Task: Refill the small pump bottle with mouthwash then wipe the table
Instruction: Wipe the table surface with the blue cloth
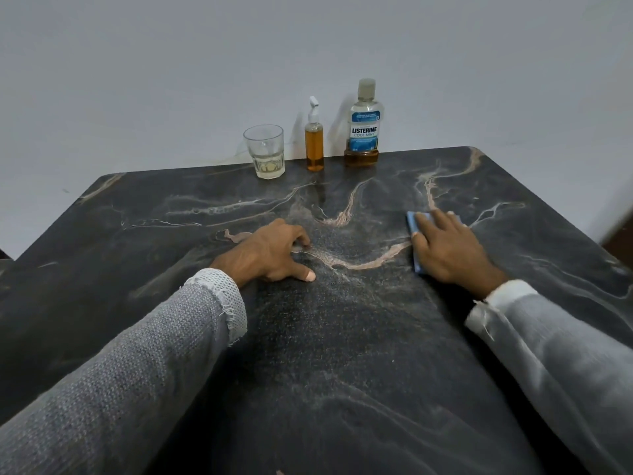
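The small pump bottle (314, 140) stands upright at the table's far edge, nearly full of amber liquid, its white pump on. Right of it stands the capped mouthwash bottle (364, 126) with a low amber level. My right hand (452, 248) presses flat on a blue cloth (413, 224) lying on the dark marble table (342, 354), right of centre. My left hand (274, 253) rests on the tabletop near the middle, fingers curled, holding nothing.
A clear drinking glass (265, 150) with a little liquid stands left of the pump bottle. A white wall rises behind the table. The table's right edge runs close to my right arm.
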`<action>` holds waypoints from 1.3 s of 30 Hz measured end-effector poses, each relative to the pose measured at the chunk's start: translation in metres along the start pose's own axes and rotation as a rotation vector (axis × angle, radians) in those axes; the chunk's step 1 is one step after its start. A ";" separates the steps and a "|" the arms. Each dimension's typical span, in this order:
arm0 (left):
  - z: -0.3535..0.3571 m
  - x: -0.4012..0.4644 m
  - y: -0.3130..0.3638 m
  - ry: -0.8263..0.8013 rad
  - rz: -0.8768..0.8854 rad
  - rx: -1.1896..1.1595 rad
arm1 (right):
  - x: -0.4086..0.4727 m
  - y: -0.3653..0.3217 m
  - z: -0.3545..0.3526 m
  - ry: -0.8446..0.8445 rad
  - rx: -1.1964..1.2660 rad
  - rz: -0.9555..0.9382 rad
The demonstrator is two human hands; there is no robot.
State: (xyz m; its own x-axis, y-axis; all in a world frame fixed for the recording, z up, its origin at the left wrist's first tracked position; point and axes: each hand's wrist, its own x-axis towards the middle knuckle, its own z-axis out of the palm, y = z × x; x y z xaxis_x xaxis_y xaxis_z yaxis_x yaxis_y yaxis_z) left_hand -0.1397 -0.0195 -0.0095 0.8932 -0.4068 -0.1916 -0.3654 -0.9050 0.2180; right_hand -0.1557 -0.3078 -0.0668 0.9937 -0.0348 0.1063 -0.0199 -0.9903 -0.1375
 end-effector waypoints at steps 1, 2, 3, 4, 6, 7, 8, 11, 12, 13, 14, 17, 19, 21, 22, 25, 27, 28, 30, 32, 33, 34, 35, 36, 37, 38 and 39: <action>0.000 0.002 -0.001 0.001 0.004 -0.002 | 0.016 -0.001 0.000 -0.009 0.020 0.048; 0.000 0.004 -0.002 -0.001 0.012 -0.006 | 0.030 -0.006 0.001 -0.029 0.031 0.072; -0.001 0.006 -0.003 -0.005 0.022 -0.009 | 0.042 -0.015 0.003 -0.045 0.029 0.077; -0.001 0.008 -0.004 -0.006 0.031 -0.011 | 0.053 -0.025 0.005 -0.061 0.021 0.069; -0.002 0.012 -0.008 0.001 0.041 -0.018 | 0.063 -0.051 0.009 -0.071 0.053 0.043; -0.002 0.013 -0.011 0.009 0.040 -0.027 | 0.064 -0.066 0.011 -0.073 0.066 0.005; -0.003 0.015 -0.013 0.022 0.036 -0.038 | 0.061 -0.080 0.014 -0.076 0.067 -0.050; -0.005 0.018 -0.021 0.076 0.014 -0.080 | 0.042 -0.105 0.019 -0.070 0.064 -0.214; -0.007 0.020 -0.024 0.094 0.007 -0.093 | 0.035 -0.106 0.020 -0.064 0.066 -0.252; -0.008 0.021 -0.027 0.108 0.002 -0.101 | 0.028 -0.102 0.020 -0.061 0.068 -0.288; -0.009 0.022 -0.031 0.120 -0.001 -0.108 | 0.022 -0.096 0.020 -0.061 0.065 -0.312; -0.014 0.025 -0.043 0.171 -0.010 -0.139 | 0.021 -0.070 0.017 -0.059 0.049 -0.262; -0.015 0.028 -0.050 0.208 -0.022 -0.161 | 0.039 -0.056 0.015 -0.053 0.042 -0.159; -0.015 0.031 -0.056 0.237 -0.031 -0.173 | 0.068 -0.054 0.015 -0.041 0.018 -0.068; -0.014 0.032 -0.058 0.252 -0.035 -0.188 | 0.082 -0.058 0.015 -0.054 0.015 -0.031; -0.013 0.033 -0.066 0.291 -0.055 -0.255 | 0.114 -0.085 0.019 -0.094 0.050 0.040; -0.013 0.031 -0.073 0.312 -0.070 -0.284 | 0.124 -0.110 0.021 -0.116 0.047 0.021; -0.013 0.029 -0.077 0.317 -0.075 -0.289 | 0.126 -0.124 0.022 -0.128 0.045 -0.006; -0.015 0.025 -0.083 0.320 -0.090 -0.286 | 0.120 -0.150 0.025 -0.141 0.046 -0.090; -0.017 0.021 -0.089 0.326 -0.108 -0.290 | 0.103 -0.172 0.030 -0.136 0.051 -0.191; -0.019 0.018 -0.091 0.334 -0.113 -0.293 | 0.091 -0.178 0.031 -0.130 0.054 -0.241; -0.020 0.016 -0.094 0.343 -0.117 -0.295 | 0.078 -0.181 0.033 -0.120 0.056 -0.289; -0.021 0.013 -0.097 0.348 -0.118 -0.295 | 0.065 -0.181 0.034 -0.104 0.055 -0.336; -0.022 0.010 -0.101 0.353 -0.113 -0.294 | 0.053 -0.177 0.034 -0.086 0.054 -0.375; -0.022 0.007 -0.105 0.357 -0.108 -0.293 | 0.043 -0.170 0.035 -0.073 0.055 -0.402; -0.023 0.004 -0.108 0.361 -0.108 -0.296 | 0.036 -0.161 0.034 -0.069 0.056 -0.412; -0.023 0.002 -0.112 0.365 -0.113 -0.304 | 0.033 -0.151 0.032 -0.068 0.050 -0.407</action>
State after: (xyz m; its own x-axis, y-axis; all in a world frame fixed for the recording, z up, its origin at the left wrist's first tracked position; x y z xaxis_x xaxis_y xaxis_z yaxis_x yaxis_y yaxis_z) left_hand -0.0909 0.0838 -0.0125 0.9762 -0.1890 0.1059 -0.2166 -0.8415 0.4949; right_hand -0.1168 -0.1552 -0.0744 0.9244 0.3689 0.0973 0.3799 -0.9135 -0.1458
